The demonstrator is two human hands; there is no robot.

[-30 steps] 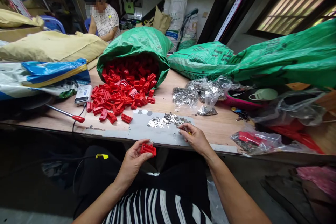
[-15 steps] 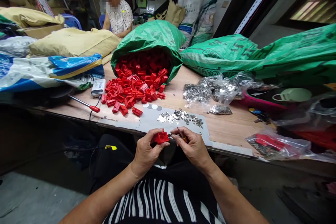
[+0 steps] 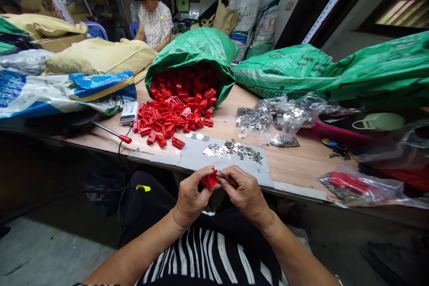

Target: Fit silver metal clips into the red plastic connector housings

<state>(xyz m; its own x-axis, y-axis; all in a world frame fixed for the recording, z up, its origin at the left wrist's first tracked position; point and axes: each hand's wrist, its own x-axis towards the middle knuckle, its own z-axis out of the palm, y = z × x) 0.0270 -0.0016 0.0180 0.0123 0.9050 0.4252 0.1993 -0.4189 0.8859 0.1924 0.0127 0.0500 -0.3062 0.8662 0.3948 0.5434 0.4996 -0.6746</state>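
My left hand (image 3: 193,193) pinches a small red plastic part (image 3: 210,179) between thumb and fingers, just in front of the table edge. Close against it, my right hand (image 3: 244,192) is closed around a small hand tool (image 3: 228,177) with a thin metal shaft that points toward the red part. Its handle is mostly covered by my fingers. Whether a small metal piece is also between my right fingertips cannot be made out. Beyond my hands, small silvery metal pieces (image 3: 231,149) lie spread on a grey mat (image 3: 192,157).
Red parts (image 3: 164,118) spill from a green sack (image 3: 197,47). Left of them are a white device (image 3: 129,112) and a red-tipped rod (image 3: 124,138). Clear bags of metal pieces (image 3: 254,118) lie right, near green sacks (image 3: 284,71). A person (image 3: 156,22) sits across the table.
The tool's shaft has tilted down toward the red part, and my right fingertips have closed in on it. The red part has turned in my left hand. The view has shifted slightly.
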